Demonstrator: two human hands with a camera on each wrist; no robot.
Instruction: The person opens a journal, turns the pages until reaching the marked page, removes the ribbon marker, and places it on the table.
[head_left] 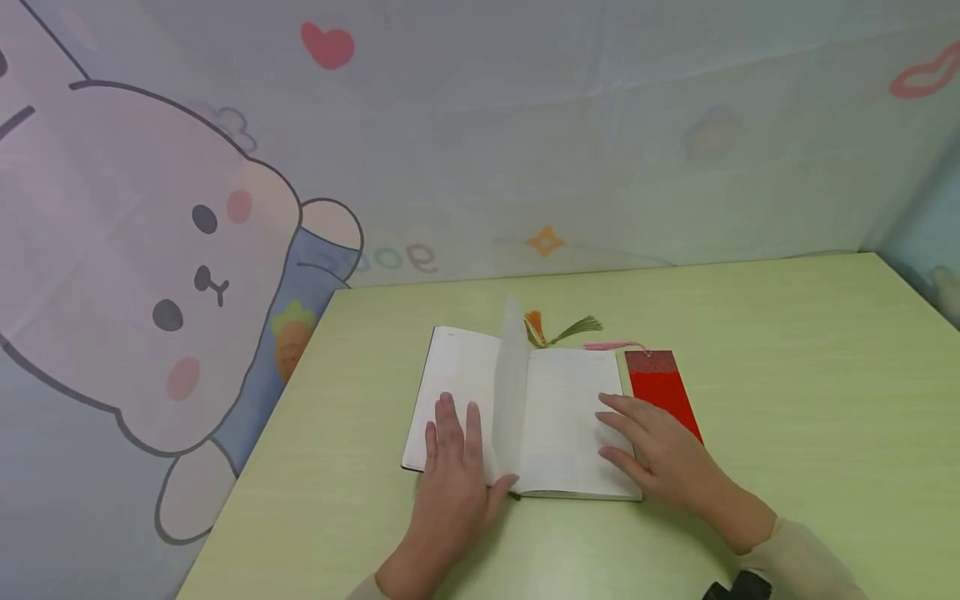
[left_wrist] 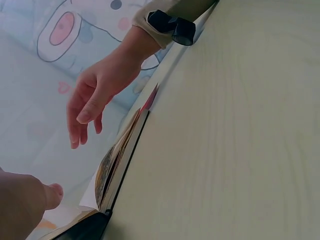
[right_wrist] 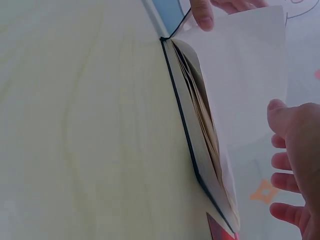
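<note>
An open notebook [head_left: 573,417] with blank-looking pages and a dark cover lies on the table. One loose leaf [head_left: 511,392] stands up near its middle fold. My left hand [head_left: 453,475] lies over the lower part of the left page, fingers extended, with its thumb beside the foot of the raised leaf. Over the right page's outer edge is my right hand [head_left: 660,450], its fingers spread, slightly bent and holding nothing. A red bookmark [head_left: 663,387] with a pink tassel [head_left: 611,345] lies right of the notebook, partly hidden by the right hand.
Past the notebook's top edge an orange tassel [head_left: 534,325] and a green tassel [head_left: 579,328] stick out. The pale green table [head_left: 810,375] extends to both sides. A printed cloth [head_left: 465,133] with a cartoon animal hangs behind it. A black wrist strap [left_wrist: 172,27] sits at the right sleeve.
</note>
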